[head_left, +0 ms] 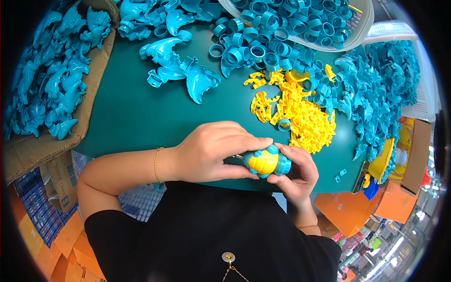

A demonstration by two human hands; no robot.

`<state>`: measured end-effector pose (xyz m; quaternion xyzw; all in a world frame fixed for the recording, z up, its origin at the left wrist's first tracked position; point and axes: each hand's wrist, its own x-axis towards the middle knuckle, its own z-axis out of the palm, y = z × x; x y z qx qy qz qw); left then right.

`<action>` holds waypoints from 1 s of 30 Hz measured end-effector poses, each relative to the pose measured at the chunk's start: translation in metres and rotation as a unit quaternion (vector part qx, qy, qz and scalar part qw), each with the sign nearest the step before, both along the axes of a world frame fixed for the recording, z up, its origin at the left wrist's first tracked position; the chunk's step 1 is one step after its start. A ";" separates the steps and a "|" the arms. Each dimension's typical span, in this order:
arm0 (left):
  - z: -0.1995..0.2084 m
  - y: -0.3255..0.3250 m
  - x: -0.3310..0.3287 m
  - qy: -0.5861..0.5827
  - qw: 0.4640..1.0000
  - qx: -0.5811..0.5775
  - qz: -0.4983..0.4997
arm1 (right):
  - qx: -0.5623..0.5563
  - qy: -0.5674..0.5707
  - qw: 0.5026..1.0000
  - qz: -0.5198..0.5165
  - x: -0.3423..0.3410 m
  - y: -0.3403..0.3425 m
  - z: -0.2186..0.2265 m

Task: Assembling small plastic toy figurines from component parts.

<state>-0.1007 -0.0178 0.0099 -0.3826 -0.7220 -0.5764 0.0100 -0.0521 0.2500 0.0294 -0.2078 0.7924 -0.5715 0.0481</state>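
Observation:
Close to my body, at the near edge of the green table, I hold a small teal plastic toy piece (264, 162) with a ribbed yellow panel. My left hand (211, 149) pinches its left end between thumb and fingers, and a bit of thin metal shows there. Around the ring-like right end curl the fingers of my right hand (300, 173). The toy lies tilted sideways, yellow panel up; its underside is hidden. Just beyond the hands is a heap of small yellow plastic parts (307, 124), with a loose teal ring (283, 124) against it.
A cardboard box (101, 70) of shiny blue shells stands at left. Several blue shell parts (203, 81) lie at far left of the table. Teal rings spill from a white basket (369, 28) at the back. Teal pointed parts (364, 89) pile up at right, beside orange boxes (345, 211).

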 end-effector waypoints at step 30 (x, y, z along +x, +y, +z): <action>-0.004 0.005 0.002 -0.080 0.996 -0.023 -0.026 | 0.077 0.026 0.996 -0.027 -0.004 -0.017 0.001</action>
